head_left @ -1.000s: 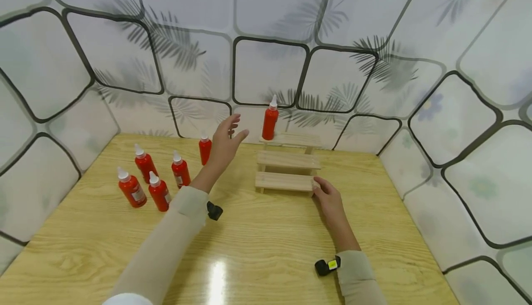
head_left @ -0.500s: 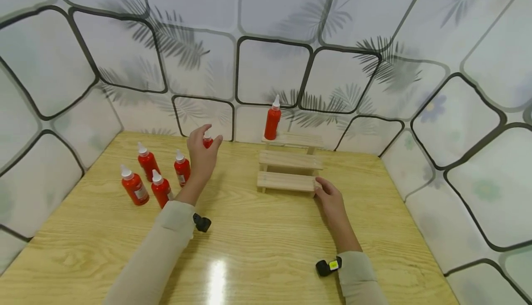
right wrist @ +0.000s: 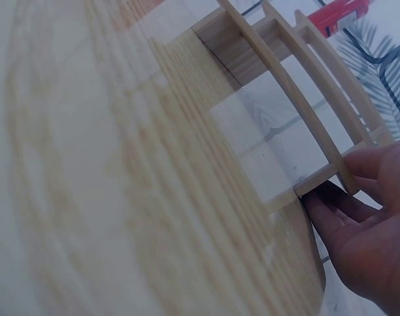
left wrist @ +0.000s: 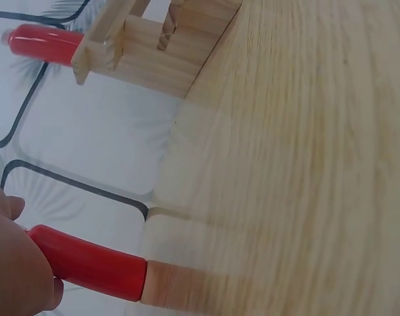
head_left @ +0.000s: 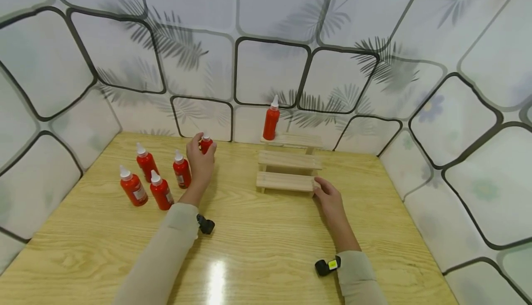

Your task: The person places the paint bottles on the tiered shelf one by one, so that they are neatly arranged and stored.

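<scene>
My left hand [head_left: 201, 166] has its fingers and thumb around a red squeeze bottle [head_left: 206, 145] near the back wall. In the left wrist view this bottle [left wrist: 94, 263] stands with its base at the tabletop, and the hand covers its upper part. A three-step wooden display stand [head_left: 287, 181] is at the back, right of centre. My right hand [head_left: 331, 201] grips the right end of its lowest step, with fingers reaching under the board in the right wrist view. Another red squeeze bottle [head_left: 271, 124] with a white nozzle is upright on the left end of the top step.
Several more red squeeze bottles [head_left: 161, 194] are grouped upright on the left of the wooden table [head_left: 257, 245], close to my left forearm. A patterned wall covering [head_left: 199, 83] encloses the table at the back and both sides.
My left hand has moved left and down from beside the stand to the rear bottle, and its fingers have closed around it. The right hand stays at the step's end.
</scene>
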Demonstrator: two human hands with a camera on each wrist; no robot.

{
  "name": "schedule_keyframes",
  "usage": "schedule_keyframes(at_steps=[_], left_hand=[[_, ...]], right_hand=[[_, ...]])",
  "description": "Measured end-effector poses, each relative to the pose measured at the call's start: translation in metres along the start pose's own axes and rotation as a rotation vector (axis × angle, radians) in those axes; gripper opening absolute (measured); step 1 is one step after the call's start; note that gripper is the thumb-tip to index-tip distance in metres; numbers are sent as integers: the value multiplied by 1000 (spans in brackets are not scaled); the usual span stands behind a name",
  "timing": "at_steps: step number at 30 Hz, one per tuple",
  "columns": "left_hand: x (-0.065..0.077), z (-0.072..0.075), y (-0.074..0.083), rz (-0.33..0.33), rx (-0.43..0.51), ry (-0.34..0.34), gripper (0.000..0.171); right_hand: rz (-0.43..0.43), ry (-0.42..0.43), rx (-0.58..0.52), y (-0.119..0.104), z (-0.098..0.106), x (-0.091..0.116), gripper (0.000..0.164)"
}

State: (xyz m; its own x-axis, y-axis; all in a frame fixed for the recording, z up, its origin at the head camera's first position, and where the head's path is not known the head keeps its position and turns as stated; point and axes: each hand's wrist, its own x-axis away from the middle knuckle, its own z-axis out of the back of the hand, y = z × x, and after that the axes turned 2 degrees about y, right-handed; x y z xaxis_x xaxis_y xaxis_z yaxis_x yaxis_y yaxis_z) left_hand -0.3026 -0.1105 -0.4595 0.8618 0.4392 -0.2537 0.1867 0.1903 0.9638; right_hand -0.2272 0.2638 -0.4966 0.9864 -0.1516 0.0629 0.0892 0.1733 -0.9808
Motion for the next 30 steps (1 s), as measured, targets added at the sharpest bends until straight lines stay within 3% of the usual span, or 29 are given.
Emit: schedule_keyframes(at_steps=[10, 17, 25, 30], left_hand=[[-3, -4, -2, 13, 0, 58, 45], [-6, -8, -4, 39, 75, 15, 50], [-6, -10, -5, 7, 19, 10, 49], [2, -9, 4, -16, 18, -67, 49]], right_hand=[[9, 18, -20, 2, -2, -2, 42], [6, 25, -20, 3, -1, -2, 42], [5, 20, -24, 1, -2, -1, 42], [-3, 10, -37, -1, -2, -1, 43]])
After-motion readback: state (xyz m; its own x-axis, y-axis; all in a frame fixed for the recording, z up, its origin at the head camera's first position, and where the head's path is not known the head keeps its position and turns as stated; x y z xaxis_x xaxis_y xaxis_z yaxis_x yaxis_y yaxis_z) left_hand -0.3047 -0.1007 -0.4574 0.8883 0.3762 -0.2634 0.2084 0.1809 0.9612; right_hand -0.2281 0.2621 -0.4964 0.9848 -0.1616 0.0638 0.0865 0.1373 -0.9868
